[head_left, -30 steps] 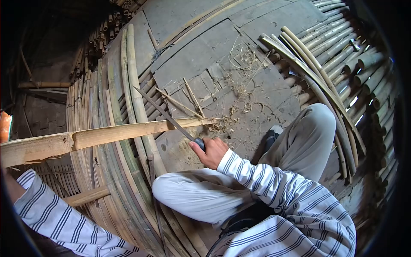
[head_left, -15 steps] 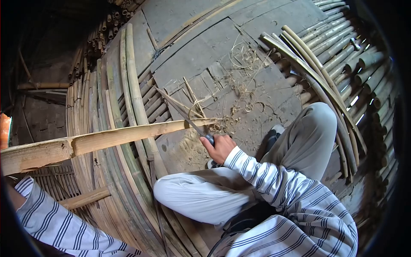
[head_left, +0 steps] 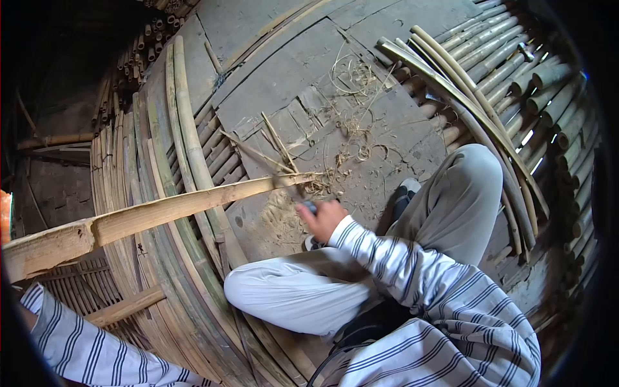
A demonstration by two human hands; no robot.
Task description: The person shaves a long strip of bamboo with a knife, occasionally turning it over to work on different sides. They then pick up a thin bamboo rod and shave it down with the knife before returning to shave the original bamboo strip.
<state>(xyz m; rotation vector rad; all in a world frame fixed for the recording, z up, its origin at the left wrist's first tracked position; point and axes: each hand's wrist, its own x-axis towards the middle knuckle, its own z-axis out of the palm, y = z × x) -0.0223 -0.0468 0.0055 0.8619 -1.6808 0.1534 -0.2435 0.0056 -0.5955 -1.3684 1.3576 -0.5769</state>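
Note:
My right hand [head_left: 324,220] is closed around the dark handle of a long-bladed knife [head_left: 310,206]. The blade is smeared by motion and lies across the narrow far end of a split bamboo strip [head_left: 193,198]. That strip runs from the far left edge toward the middle, pale inner side showing, with a node ridge near its wide end. Of my left hand [head_left: 28,318], only a bit near the striped cuff shows at the dark left edge. Its fingers are hidden, below the wide end of the strip.
Curled shavings [head_left: 361,138] and sawdust litter the wooden floor [head_left: 271,77]. Long bamboo poles [head_left: 187,122] lie along the left, near my bent knee. More split bamboo pieces [head_left: 477,106] rest at the right on a slatted bamboo floor [head_left: 487,48]. Thin sticks [head_left: 277,138] lie ahead.
The whole view has shifted slightly left. The knife blade, sharp before, is now blurred at the strip's far end. My right hand keeps its hold on the handle.

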